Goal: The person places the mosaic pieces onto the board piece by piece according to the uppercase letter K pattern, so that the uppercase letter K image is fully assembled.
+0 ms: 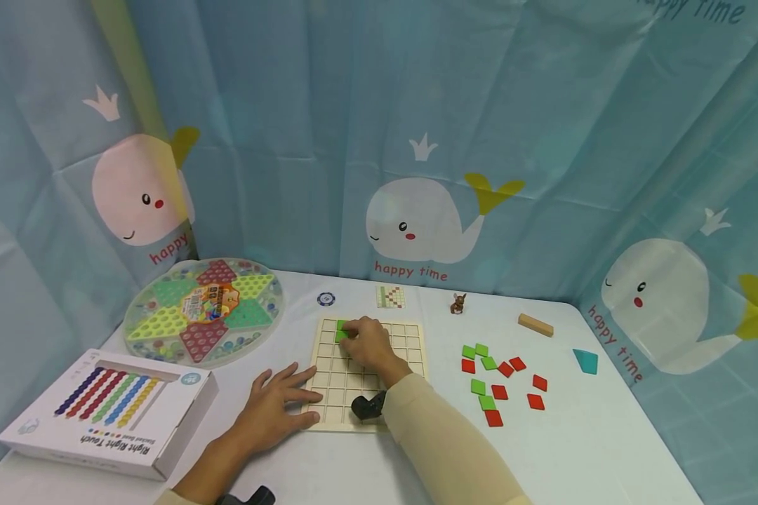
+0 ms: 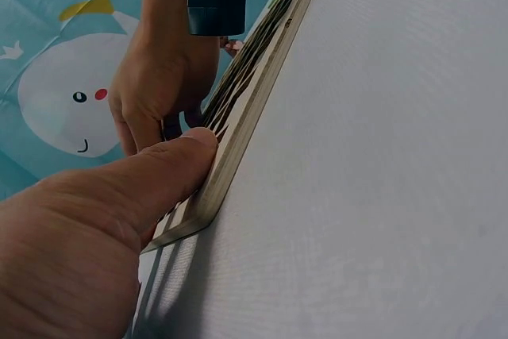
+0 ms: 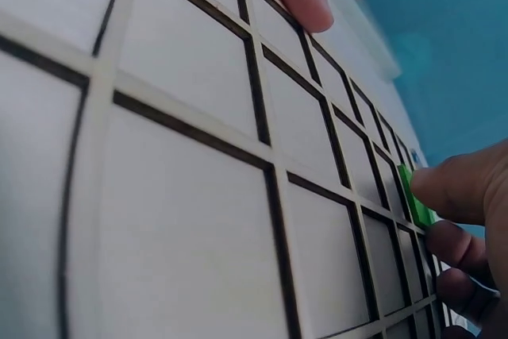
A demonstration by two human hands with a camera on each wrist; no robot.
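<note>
A pale wooden grid board (image 1: 331,382) lies flat on the table in front of me. At its far left corner, green square tiles (image 1: 341,327) show beside my right hand (image 1: 369,345). In the right wrist view, that hand's thumb and curled fingers pinch a green tile (image 3: 414,196) at the grid; the fingertips partly hide it. My left hand (image 1: 278,407) lies with fingers spread, their tips on the board's left edge. The left wrist view shows its thumb (image 2: 171,166) resting against the board's rim (image 2: 238,148).
Loose red tiles (image 1: 494,419) and green tiles (image 1: 478,386) lie scattered right of the board. Behind it are a pattern card (image 1: 390,297), a poker chip (image 1: 326,299) and an animal figurine (image 1: 457,304). A wooden block (image 1: 535,325), Chinese checkers board (image 1: 205,308) and box (image 1: 110,414) sit farther out.
</note>
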